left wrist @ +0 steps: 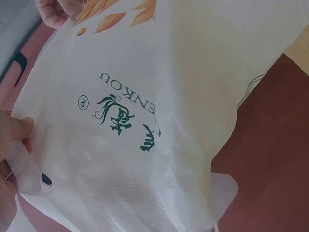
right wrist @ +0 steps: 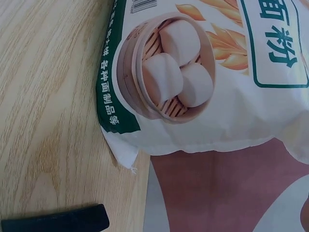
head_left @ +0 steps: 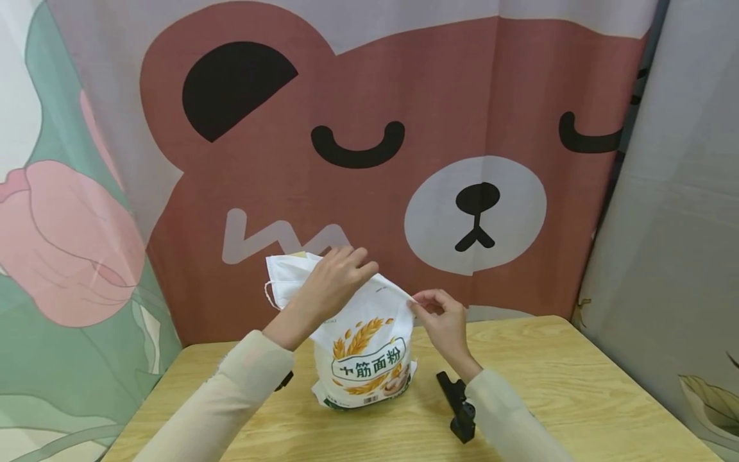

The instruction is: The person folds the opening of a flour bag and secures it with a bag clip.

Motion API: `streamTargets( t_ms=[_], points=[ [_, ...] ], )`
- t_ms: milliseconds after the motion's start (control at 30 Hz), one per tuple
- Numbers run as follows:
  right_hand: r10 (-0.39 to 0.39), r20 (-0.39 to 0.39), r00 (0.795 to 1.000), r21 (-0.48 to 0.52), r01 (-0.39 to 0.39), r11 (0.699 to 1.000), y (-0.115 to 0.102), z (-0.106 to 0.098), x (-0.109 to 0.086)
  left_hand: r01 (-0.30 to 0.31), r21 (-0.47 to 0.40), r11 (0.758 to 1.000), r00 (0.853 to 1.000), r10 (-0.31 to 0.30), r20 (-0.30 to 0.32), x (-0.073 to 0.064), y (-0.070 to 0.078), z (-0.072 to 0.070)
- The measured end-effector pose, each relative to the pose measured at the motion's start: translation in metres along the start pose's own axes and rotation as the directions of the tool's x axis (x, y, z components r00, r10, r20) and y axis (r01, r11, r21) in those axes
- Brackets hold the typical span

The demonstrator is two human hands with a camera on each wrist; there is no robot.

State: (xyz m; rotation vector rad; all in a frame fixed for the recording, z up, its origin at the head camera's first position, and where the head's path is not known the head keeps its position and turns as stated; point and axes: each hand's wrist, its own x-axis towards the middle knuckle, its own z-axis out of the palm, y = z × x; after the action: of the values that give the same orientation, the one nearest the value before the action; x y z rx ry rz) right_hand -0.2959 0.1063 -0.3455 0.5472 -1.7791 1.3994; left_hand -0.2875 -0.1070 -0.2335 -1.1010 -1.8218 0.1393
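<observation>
A white flour bag [head_left: 364, 346] with wheat ears and green lettering stands upright on the table, its upper part folded over to the left. My left hand [head_left: 337, 279] grips the bag's top edge; in the left wrist view its thumb [left wrist: 21, 128] lies on the plastic beside a cut-out slot. At the top right corner of the bag, my right hand [head_left: 447, 321] pinches the edge between thumb and forefinger. A white string loop [head_left: 268, 294] hangs from the left end of the top. The right wrist view has the bag's lower corner [right wrist: 118, 116] and printed steamed buns.
The light wooden table [head_left: 537, 385] runs under the bag. A black jointed object [head_left: 458, 407] lies right of the bag, by the right sleeve. Another black piece [head_left: 285, 380] shows partly behind the left forearm. A curtain [head_left: 369, 212] with a bear print hangs behind the table.
</observation>
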Motion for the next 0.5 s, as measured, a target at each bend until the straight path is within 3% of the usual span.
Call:
streamTargets(
  t_ms=[500],
  points=[
    [-0.006, 0.069, 0.998, 0.037, 0.004, 0.999, -0.0012, -0.0032, 0.0015, -0.018, 0.012, 1.000, 1.000, 0.019, -0.014, -0.0005, 0.0012, 0.0010]
  ],
)
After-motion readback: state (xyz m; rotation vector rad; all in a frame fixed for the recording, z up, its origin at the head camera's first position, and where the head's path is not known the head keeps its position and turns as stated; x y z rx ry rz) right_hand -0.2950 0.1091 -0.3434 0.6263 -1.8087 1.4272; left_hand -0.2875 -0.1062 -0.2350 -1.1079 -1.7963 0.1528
